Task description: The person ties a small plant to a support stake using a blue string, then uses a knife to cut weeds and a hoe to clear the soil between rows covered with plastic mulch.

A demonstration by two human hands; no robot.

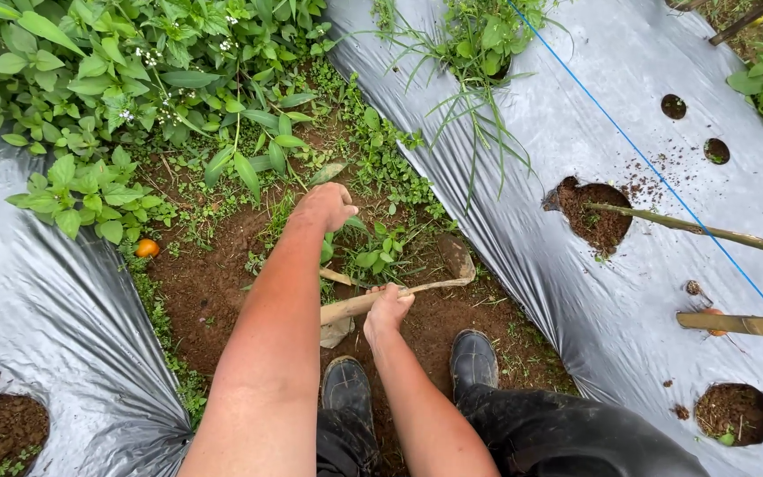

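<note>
Small hoe (417, 284) down in the dirt furrow (214, 291), pale wooden handle slanting up to a muddy blade at its far end. Right hand (388, 309) wrapped shut round the handle near its lower end, knuckles up. Left hand (328, 205) out beyond the hoe, fingers curled tight into a clump of weeds (373, 256) that sits just past the handle. Two muddy black boots (473, 358) planted just nearer than the hoe, one either side of the right forearm.

Open room tight: bare brown soil only in a narrow strip around the hoe, hemmed by grey plastic mulch sheets (64, 318) left and right of it, their edges running straight along the furrow. Right sheet's edge passes close beside the blade. Beyond the hoe, dense leafy plants (117, 79) crowd the furrow's end; a grass tuft (479, 53) spills over the right sheet. Small orange fruit (147, 248) well left of the hoe, against the left sheet's edge.

Planting holes (598, 216) cut in the right sheet hold dark soil; the nearest one to the hoe has crumbs scattered round its rim. Bamboo stakes (735, 324) and a blue string (646, 159) cross farther right.
</note>
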